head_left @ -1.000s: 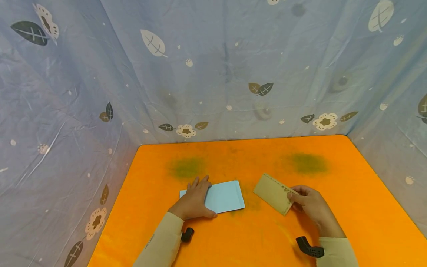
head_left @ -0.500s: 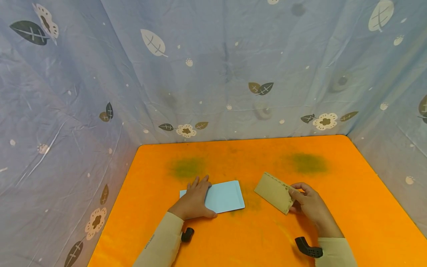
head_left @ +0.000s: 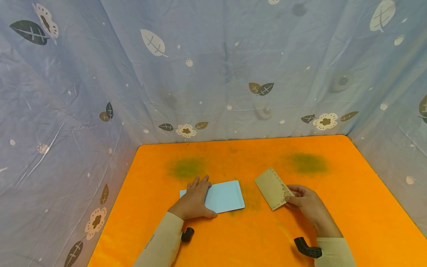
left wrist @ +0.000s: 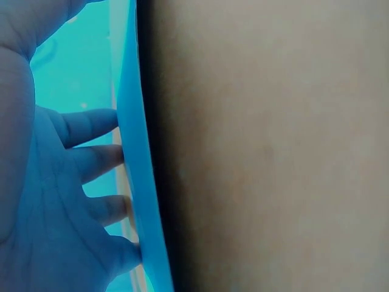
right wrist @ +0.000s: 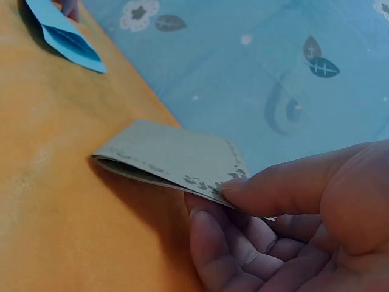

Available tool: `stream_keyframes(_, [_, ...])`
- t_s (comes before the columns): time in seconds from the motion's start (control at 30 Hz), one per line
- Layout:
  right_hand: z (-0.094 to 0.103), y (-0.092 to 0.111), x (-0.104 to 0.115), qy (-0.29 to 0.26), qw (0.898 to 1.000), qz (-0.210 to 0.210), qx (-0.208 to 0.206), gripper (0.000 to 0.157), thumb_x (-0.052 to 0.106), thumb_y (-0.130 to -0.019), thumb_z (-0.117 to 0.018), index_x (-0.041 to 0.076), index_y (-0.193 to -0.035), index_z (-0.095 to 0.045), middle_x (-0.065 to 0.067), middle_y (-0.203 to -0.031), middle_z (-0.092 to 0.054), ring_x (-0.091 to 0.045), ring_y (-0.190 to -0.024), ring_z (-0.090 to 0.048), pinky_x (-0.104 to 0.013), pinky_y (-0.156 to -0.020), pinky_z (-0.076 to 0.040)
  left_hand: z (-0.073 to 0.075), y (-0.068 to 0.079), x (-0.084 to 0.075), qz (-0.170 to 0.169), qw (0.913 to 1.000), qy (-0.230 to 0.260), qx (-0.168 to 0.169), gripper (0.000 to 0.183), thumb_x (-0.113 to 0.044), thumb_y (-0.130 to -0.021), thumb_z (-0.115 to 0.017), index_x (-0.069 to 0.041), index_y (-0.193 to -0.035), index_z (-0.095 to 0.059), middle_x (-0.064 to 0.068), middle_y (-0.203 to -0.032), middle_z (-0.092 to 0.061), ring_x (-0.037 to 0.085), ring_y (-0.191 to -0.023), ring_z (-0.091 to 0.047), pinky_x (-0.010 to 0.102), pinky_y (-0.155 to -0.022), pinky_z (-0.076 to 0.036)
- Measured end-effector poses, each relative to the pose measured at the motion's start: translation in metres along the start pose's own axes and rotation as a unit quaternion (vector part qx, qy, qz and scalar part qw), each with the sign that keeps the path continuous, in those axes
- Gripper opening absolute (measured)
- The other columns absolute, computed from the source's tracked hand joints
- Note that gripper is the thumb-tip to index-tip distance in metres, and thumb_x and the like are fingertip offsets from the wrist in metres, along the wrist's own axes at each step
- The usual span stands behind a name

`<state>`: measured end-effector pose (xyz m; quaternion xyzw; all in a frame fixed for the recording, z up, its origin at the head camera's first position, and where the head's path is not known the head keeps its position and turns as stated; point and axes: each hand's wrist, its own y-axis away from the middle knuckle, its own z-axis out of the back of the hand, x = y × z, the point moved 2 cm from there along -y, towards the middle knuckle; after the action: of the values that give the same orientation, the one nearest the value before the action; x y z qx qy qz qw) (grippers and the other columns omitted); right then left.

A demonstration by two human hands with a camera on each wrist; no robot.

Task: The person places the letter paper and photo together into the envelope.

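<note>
On the orange table lies a light blue envelope [head_left: 225,196], its mouth gaping at the right end in the right wrist view. My left hand [head_left: 195,200] spans it from above and grips it across its width, thumb at the near edge and fingers at the far edge. Part of the envelope is hidden under this hand. My right hand [head_left: 308,207] pinches a tan folded card [head_left: 273,188] between thumb and fingers at its lower right edge. The card [right wrist: 176,149] has a printed leafy border, and its two layers stand slightly apart. It is held tilted above the table.
The orange table [head_left: 233,163] has two greenish stains near its back. Pale blue curtains [head_left: 213,92] with leaf and flower prints hang at the back and both sides. A black wrist device [head_left: 307,248] sits at my right sleeve.
My right hand has turned the tan card so that it stands more steeply, its top corner swinging up and right. The left hand and the blue envelope have stayed put.
</note>
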<state>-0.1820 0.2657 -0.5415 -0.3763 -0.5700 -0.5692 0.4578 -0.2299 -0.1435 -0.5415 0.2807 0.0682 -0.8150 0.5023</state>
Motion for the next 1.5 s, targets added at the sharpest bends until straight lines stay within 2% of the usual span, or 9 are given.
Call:
stream_keyframes(0.2, [-0.003, 0.000, 0.002, 0.020, 1.000, -0.003, -0.017, 0.041, 0.009, -0.110, -0.066, -0.014, -0.143, -0.055, -0.016, -0.116, -0.067, -0.025, -0.096, -0.069, -0.035, -0.081, -0.063, 0.000, 0.000, 0.000, -0.001, 1.0000, 0.000, -0.002, 0.108, -0.058, -0.077, -0.094, -0.010, -0.161, -0.047, 0.010, -0.180, -0.016, 0.044, -0.164, -0.004, 0.071, -0.125, -0.010])
stream_keyframes(0.53, [-0.013, 0.001, 0.007, 0.007, 0.999, 0.003, -0.040, 0.046, 0.023, -0.111, -0.068, -0.006, -0.145, -0.056, -0.013, -0.119, -0.071, -0.025, -0.095, -0.070, -0.035, -0.079, -0.063, -0.001, 0.000, 0.001, -0.003, 1.0000, -0.003, -0.005, 0.108, -0.058, -0.077, -0.094, -0.010, -0.161, -0.047, 0.010, -0.180, -0.016, 0.044, -0.164, -0.004, 0.071, -0.125, -0.011])
stream_keyframes(0.73, [-0.020, -0.001, 0.008, -0.008, 0.999, 0.023, -0.034, 0.045, 0.017, -0.112, -0.066, -0.010, -0.146, -0.054, -0.018, -0.122, -0.068, -0.024, -0.100, -0.073, -0.038, -0.083, -0.064, -0.001, 0.000, 0.000, 0.000, 1.0000, -0.006, -0.002, 0.109, -0.058, -0.077, -0.094, -0.010, -0.162, -0.046, 0.010, -0.181, -0.015, 0.044, -0.164, -0.003, 0.070, -0.126, -0.009])
stream_keyframes(1.23, [-0.033, -0.006, 0.008, -0.010, 0.999, 0.024, -0.023, 0.040, 0.018, -0.112, -0.066, -0.007, -0.143, -0.057, -0.017, -0.118, -0.066, -0.027, -0.101, -0.071, -0.039, -0.082, -0.065, -0.001, 0.000, 0.000, 0.003, 0.9999, -0.011, 0.001, 0.108, -0.059, -0.076, -0.094, -0.011, -0.162, -0.046, 0.008, -0.181, -0.014, 0.043, -0.164, -0.003, 0.070, -0.126, -0.009])
stream_keyframes(1.5, [-0.038, -0.007, 0.006, -0.001, 1.000, 0.019, -0.025, 0.038, 0.012, -0.112, -0.064, -0.008, -0.144, -0.057, -0.019, -0.115, -0.067, -0.028, -0.096, -0.071, -0.040, -0.078, -0.065, -0.001, 0.001, 0.000, 0.004, 1.0000, -0.006, 0.001, 0.108, -0.059, -0.076, -0.094, -0.012, -0.161, -0.047, 0.008, -0.181, -0.014, 0.042, -0.164, -0.003, 0.070, -0.126, -0.010])
